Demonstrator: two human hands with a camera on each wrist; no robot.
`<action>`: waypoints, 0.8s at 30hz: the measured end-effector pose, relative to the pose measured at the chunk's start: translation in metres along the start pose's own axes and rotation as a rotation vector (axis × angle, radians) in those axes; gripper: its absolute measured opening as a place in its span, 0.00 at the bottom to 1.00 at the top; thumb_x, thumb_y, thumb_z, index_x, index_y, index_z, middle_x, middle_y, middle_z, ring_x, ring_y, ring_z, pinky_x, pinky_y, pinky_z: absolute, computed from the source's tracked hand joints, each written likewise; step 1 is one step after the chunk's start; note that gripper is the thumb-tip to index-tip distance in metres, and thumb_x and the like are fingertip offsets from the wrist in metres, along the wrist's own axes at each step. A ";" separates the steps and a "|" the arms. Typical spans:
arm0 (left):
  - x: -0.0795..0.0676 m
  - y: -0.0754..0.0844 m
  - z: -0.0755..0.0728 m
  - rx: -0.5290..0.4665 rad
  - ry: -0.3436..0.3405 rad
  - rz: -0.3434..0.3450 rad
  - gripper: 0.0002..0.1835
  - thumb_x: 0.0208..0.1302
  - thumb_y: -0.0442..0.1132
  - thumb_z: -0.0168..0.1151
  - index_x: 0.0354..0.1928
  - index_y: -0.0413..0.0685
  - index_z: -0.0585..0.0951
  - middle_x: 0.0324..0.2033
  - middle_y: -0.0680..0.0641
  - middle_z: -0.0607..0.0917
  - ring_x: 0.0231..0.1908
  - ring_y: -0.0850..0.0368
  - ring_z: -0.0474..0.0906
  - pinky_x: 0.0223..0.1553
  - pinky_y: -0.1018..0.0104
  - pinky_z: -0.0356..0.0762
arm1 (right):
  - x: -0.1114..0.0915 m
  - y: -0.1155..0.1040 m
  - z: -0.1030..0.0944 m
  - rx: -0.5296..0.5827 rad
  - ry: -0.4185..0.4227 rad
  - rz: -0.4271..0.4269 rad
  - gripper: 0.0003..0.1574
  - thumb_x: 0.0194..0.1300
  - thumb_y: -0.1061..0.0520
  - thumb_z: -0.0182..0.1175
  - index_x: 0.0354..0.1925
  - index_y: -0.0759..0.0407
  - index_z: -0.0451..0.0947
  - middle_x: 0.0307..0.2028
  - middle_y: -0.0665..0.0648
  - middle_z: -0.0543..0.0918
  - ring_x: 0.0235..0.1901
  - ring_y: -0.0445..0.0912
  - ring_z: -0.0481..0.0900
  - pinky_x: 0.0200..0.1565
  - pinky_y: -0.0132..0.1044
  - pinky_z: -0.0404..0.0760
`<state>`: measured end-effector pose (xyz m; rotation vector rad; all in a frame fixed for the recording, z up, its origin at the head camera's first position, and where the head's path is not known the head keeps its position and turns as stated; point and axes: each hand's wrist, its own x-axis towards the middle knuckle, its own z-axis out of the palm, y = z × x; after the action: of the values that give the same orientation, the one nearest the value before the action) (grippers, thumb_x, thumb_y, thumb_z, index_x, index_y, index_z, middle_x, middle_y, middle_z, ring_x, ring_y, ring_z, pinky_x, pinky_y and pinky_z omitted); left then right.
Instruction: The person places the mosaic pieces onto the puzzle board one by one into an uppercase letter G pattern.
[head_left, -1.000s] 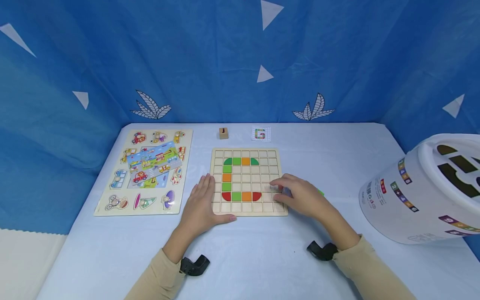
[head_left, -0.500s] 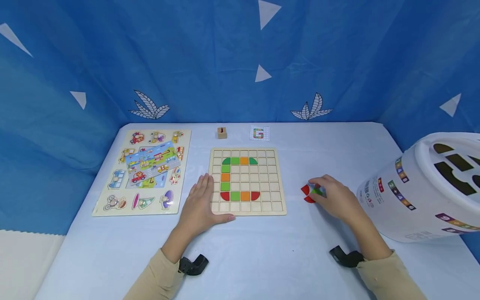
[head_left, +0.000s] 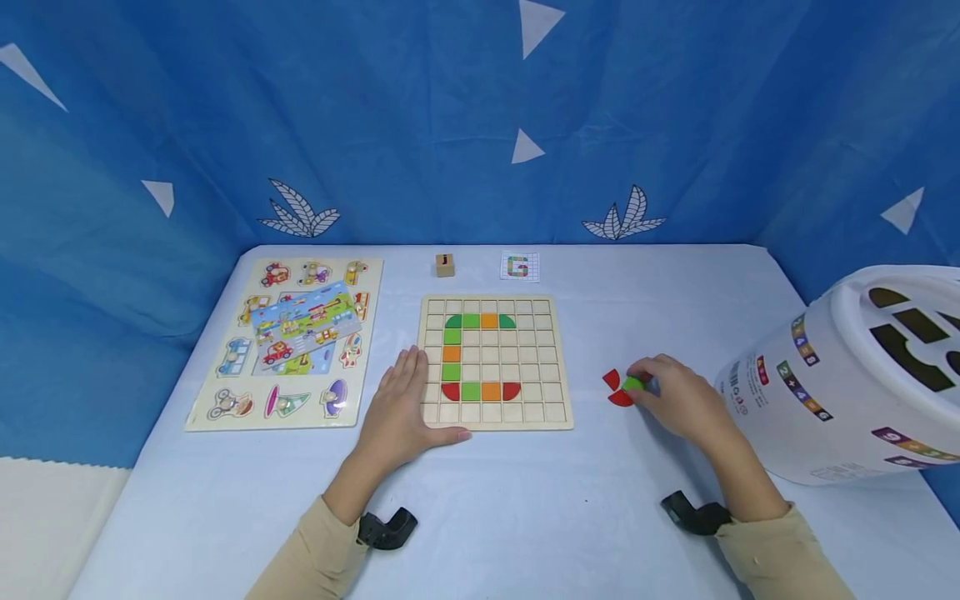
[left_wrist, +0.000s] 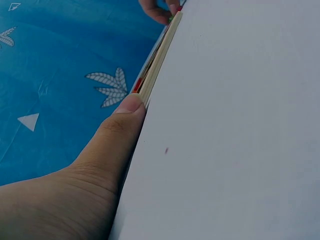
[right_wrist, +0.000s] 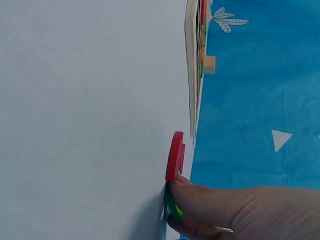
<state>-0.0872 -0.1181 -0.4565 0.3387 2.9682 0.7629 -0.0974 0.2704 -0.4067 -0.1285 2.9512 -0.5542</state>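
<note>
A wooden grid board [head_left: 536, 358] lies on the table, with green, orange and red tiles set in a C-like shape on it. My left hand [head_left: 401, 404] rests at its lower left corner, fingers straight along the left edge. Its thumb [left_wrist: 117, 130] lies against the near edge. To the right of the board, my right hand [head_left: 678, 400] pinches a green tile [head_left: 633, 383] between thumb and finger. Two red quarter-round tiles [head_left: 620, 398] lie beside that tile on the table. In the right wrist view the green tile [right_wrist: 172, 205] is partly hidden by the thumb.
Behind the board are a small wooden cube [head_left: 445, 266] and a card with a coloured G pattern [head_left: 520, 267]. A vehicle knob puzzle [head_left: 240, 379] with picture cards [head_left: 307, 327] on it lies left. A large white bucket [head_left: 772, 408] stands right.
My right hand has moved right, from the board's right edge to the loose tiles, and now pinches a green one. The left hand has stayed at the board's corner.
</note>
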 end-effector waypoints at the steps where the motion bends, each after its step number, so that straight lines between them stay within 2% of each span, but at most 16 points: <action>1: 0.000 0.000 0.000 -0.001 0.001 0.000 0.74 0.38 0.75 0.72 0.78 0.38 0.49 0.79 0.41 0.48 0.79 0.46 0.40 0.78 0.46 0.43 | 0.001 0.000 0.000 0.008 -0.009 -0.001 0.20 0.61 0.59 0.69 0.52 0.59 0.80 0.46 0.63 0.83 0.46 0.58 0.80 0.46 0.56 0.83; 5: 0.000 0.000 0.001 -0.001 0.000 0.000 0.74 0.38 0.75 0.72 0.78 0.38 0.48 0.79 0.41 0.48 0.79 0.46 0.40 0.78 0.46 0.43 | 0.005 -0.002 -0.002 0.023 -0.042 0.010 0.19 0.62 0.58 0.68 0.50 0.54 0.75 0.43 0.62 0.83 0.38 0.53 0.78 0.36 0.46 0.83; 10: 0.000 0.000 0.001 -0.001 0.000 -0.002 0.74 0.38 0.76 0.72 0.78 0.38 0.49 0.79 0.41 0.48 0.79 0.46 0.40 0.78 0.46 0.43 | 0.011 -0.010 -0.005 0.044 -0.024 0.015 0.19 0.64 0.58 0.66 0.51 0.52 0.74 0.42 0.63 0.84 0.31 0.50 0.77 0.28 0.35 0.75; 14: 0.000 -0.001 0.001 -0.001 0.002 -0.003 0.74 0.38 0.76 0.72 0.78 0.38 0.49 0.79 0.41 0.48 0.79 0.46 0.40 0.78 0.46 0.43 | 0.020 -0.025 -0.003 0.098 -0.020 -0.009 0.19 0.67 0.57 0.64 0.54 0.52 0.73 0.44 0.62 0.83 0.24 0.47 0.73 0.24 0.34 0.73; 18: 0.000 0.000 0.001 -0.004 0.007 -0.002 0.74 0.38 0.75 0.72 0.78 0.38 0.49 0.79 0.41 0.49 0.79 0.45 0.40 0.78 0.45 0.44 | 0.031 -0.047 0.005 0.155 -0.033 -0.075 0.16 0.68 0.57 0.63 0.53 0.51 0.74 0.43 0.59 0.83 0.19 0.45 0.70 0.22 0.35 0.72; 24: 0.000 -0.001 0.002 0.004 0.007 0.000 0.74 0.38 0.75 0.72 0.78 0.38 0.49 0.79 0.41 0.49 0.79 0.45 0.40 0.78 0.45 0.44 | 0.042 -0.085 0.021 0.188 -0.085 -0.158 0.16 0.66 0.56 0.65 0.51 0.48 0.77 0.41 0.54 0.84 0.25 0.46 0.71 0.27 0.35 0.71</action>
<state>-0.0872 -0.1177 -0.4585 0.3373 2.9760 0.7603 -0.1310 0.1792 -0.3994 -0.3580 2.8049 -0.8221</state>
